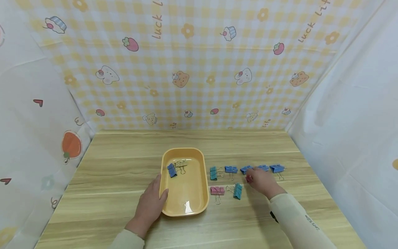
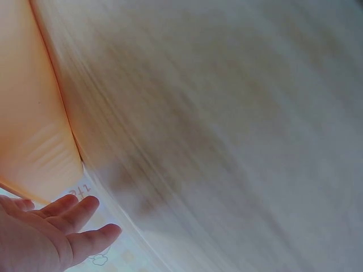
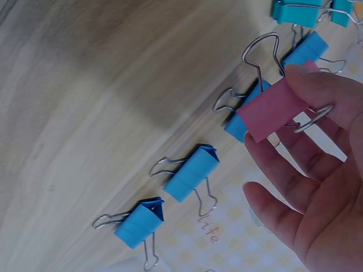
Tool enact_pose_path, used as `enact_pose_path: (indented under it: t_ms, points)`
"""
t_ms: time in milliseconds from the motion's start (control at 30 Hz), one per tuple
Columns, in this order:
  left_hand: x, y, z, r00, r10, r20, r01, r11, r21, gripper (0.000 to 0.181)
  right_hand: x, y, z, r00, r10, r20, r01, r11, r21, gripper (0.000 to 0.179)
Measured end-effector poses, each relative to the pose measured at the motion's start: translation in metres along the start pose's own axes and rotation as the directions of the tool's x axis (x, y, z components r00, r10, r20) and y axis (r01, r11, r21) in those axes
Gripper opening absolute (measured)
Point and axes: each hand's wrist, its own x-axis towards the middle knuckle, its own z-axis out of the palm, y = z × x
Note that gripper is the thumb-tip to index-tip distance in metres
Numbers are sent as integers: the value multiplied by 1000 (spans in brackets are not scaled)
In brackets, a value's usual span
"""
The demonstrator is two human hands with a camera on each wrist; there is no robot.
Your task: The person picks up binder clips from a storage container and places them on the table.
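Our right hand (image 1: pixel 264 181) pinches a pink binder clip (image 3: pixel 265 114) beside blue binder clips (image 3: pixel 191 173); our left hand (image 1: pixel 150 200), fingers loosely spread, touches the yellow tray (image 1: pixel 186 190). We're apparently picking up; lifting calls for clearing neighbours.

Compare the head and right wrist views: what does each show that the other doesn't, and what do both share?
Head only: the left hand at the tray and the blue clip inside it.
Right wrist only: the wire handles of the held pink clip.
Both: the right hand pinching that clip, other blue clips, teal clips and the tabletop.
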Motion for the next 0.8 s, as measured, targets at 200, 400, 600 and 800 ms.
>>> enact_pose_path:
  t_ms: [200,400,600,800]
  points:
    - [0,0,1,1000,-1,2,1,1000,4,67,-2,3,3,1000,13,23,-13,1000,-23,11]
    - [0,-1,1,1000,-2,4,2,1000,4,67,-1,7,7,997,27,76,-24,999,-43,12]
    - [0,0,0,1000,-8,9,8,1000,-3,67,-1,8,8,992,46,116,-43,999,-24,15]
    - [0,1,-1,1000,-14,17,14,1000,-8,67,-1,6,8,988,66,140,-63,998,-20,14]
